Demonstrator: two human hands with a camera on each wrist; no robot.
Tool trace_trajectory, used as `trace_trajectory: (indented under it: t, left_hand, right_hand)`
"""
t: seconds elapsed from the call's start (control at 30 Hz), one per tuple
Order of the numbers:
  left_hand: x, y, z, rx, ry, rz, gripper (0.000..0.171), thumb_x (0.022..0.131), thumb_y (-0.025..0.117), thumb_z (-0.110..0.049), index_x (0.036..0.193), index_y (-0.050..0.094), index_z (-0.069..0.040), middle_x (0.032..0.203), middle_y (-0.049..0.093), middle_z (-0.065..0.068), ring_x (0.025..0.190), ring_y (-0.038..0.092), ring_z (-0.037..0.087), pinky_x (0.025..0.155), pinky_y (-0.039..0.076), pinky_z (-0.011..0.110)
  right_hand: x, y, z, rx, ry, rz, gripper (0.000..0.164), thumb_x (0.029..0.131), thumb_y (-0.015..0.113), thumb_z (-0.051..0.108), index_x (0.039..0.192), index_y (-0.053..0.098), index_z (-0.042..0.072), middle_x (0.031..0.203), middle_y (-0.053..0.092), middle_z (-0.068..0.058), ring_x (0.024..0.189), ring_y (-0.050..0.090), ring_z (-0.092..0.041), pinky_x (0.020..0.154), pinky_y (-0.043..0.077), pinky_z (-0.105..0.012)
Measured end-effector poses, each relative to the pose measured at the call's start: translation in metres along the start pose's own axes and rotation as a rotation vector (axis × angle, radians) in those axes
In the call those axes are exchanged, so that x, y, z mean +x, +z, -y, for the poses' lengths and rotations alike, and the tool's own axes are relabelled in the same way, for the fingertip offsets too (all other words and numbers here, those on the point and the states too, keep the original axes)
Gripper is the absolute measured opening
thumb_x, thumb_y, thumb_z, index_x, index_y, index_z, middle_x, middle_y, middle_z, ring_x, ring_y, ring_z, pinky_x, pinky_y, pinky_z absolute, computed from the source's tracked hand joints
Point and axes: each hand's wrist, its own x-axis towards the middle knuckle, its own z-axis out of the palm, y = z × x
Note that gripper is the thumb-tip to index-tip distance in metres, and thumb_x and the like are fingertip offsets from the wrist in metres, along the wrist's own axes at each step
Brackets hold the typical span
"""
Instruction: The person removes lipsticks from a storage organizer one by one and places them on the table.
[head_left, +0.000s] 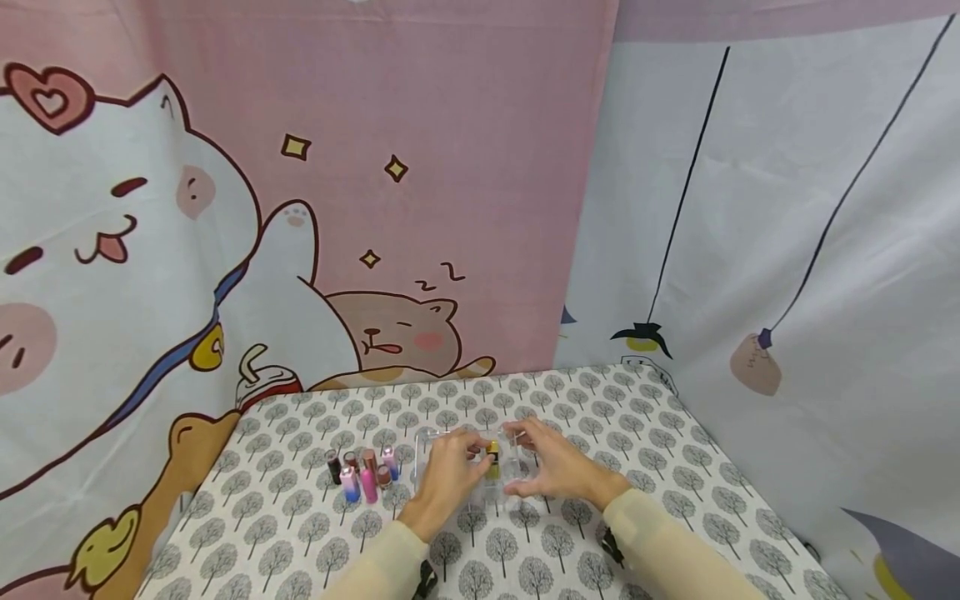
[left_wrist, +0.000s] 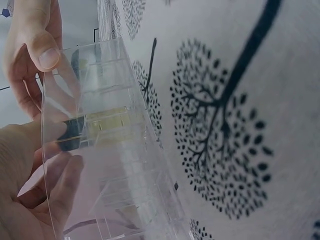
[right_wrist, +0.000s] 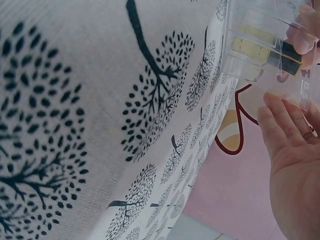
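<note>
A clear plastic organizer with several compartments stands on the table. Between the thumb and fingers of my left hand is the dark end of a yellow-and-black lipstick tube. The tube is upright, its yellow part down inside a compartment, seen through the clear walls in the left wrist view. My right hand holds the organizer at its right side, thumb on the near wall and fingers at the far wall. In the right wrist view the right hand's fingers touch the wall.
Left of the organizer stands a group of several lipsticks, among them a bright pink one, a pink-and-blue one and a black one. A tree-print cloth covers the table. Printed curtains hang behind and beside it.
</note>
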Motion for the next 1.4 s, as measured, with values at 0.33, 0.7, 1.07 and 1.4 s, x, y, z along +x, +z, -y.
trace_trajectory:
  t: [0.33, 0.7, 1.07, 1.4]
  left_hand:
    - [0.0039, 0.0019, 0.0023, -0.069, -0.021, -0.02, 0.017, 0.092, 0.097, -0.003, 0.107, 0.09, -0.006, 0.104, 0.089, 0.011, 0.093, 0.088, 0.026, 0.084, 0.076, 0.034]
    - [0.0024, 0.0019, 0.0069, -0.07, -0.018, -0.034, 0.015, 0.094, 0.097, -0.008, 0.107, 0.09, -0.009, 0.104, 0.089, 0.006, 0.094, 0.087, 0.022, 0.087, 0.076, 0.033]
    - [0.0052, 0.0053, 0.0081, -0.061, 0.047, -0.112, 0.015, 0.094, 0.097, -0.009, 0.106, 0.088, -0.008, 0.104, 0.089, 0.007, 0.093, 0.088, 0.025, 0.086, 0.076, 0.04]
    - [0.0084, 0.0014, 0.0045, -0.128, 0.096, -0.129, 0.022, 0.095, 0.095, -0.006, 0.114, 0.084, -0.005, 0.112, 0.088, 0.013, 0.098, 0.088, 0.03, 0.088, 0.076, 0.042]
  right_hand:
    - [-0.0005, -0.0002, 0.0006, 0.009, 0.026, -0.001, 0.106, 0.083, 0.106, 0.05, 0.169, 0.052, 0.019, 0.16, 0.065, -0.002, 0.143, 0.073, -0.029, 0.121, 0.065, -0.057]
    - [-0.0003, 0.0023, -0.0004, 0.017, 0.018, -0.004, 0.108, 0.083, 0.106, 0.05, 0.169, 0.051, 0.015, 0.162, 0.065, -0.005, 0.142, 0.074, -0.031, 0.119, 0.066, -0.057]
    - [-0.0005, 0.0017, -0.0009, 0.01, 0.019, 0.0, 0.107, 0.085, 0.105, 0.05, 0.17, 0.05, 0.015, 0.162, 0.064, -0.004, 0.142, 0.073, -0.032, 0.121, 0.066, -0.057]
    - [-0.0004, 0.0017, -0.0002, 0.005, 0.007, -0.004, 0.104, 0.085, 0.105, 0.048, 0.168, 0.052, 0.015, 0.161, 0.064, -0.004, 0.141, 0.074, -0.033, 0.121, 0.065, -0.056]
